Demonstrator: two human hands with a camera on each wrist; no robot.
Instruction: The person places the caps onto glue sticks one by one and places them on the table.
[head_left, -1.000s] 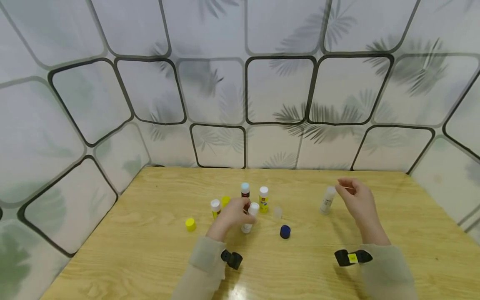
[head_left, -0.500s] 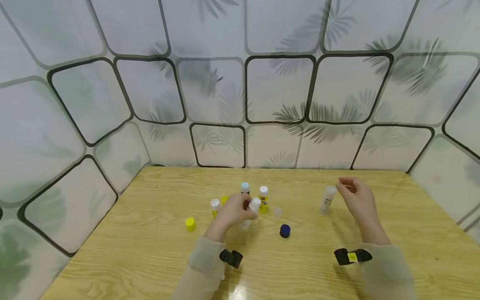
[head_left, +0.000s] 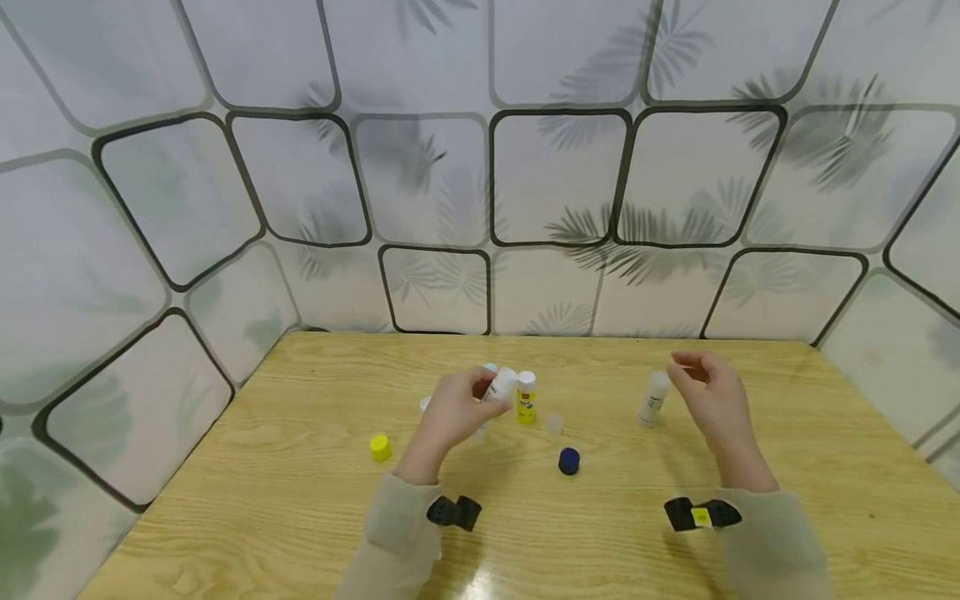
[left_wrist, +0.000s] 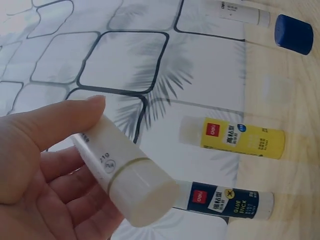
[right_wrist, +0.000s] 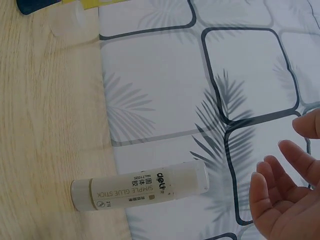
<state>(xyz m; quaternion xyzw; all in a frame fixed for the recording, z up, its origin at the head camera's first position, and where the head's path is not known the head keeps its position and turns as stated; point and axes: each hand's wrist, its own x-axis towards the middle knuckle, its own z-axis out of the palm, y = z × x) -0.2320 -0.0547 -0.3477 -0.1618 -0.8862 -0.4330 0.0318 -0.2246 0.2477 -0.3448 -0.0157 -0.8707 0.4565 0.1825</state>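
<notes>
My left hand (head_left: 453,412) grips a white glue stick (left_wrist: 135,175) above the table, thumb on one side and fingers round the other; the stick is tilted. My right hand (head_left: 708,396) hovers just right of another white glue stick (head_left: 654,400), which stands upright on the table. In the right wrist view nothing is in the loosely bent fingers (right_wrist: 267,185). Beyond the left hand stand a yellow glue stick (head_left: 527,400) and a dark blue glue stick (left_wrist: 225,200), the latter mostly hidden in the head view.
On the wooden table (head_left: 600,533) lie a dark blue cap (head_left: 569,462), a translucent cap (head_left: 554,425) and a yellow cap (head_left: 380,448). Another white-topped stick (head_left: 425,403) is mostly behind the left hand. A patterned curtain (head_left: 555,183) rises behind the table.
The left hand has lifted the white glue stick off the table, tilting it and moving slightly left and up. My right hand stays almost where it was.
</notes>
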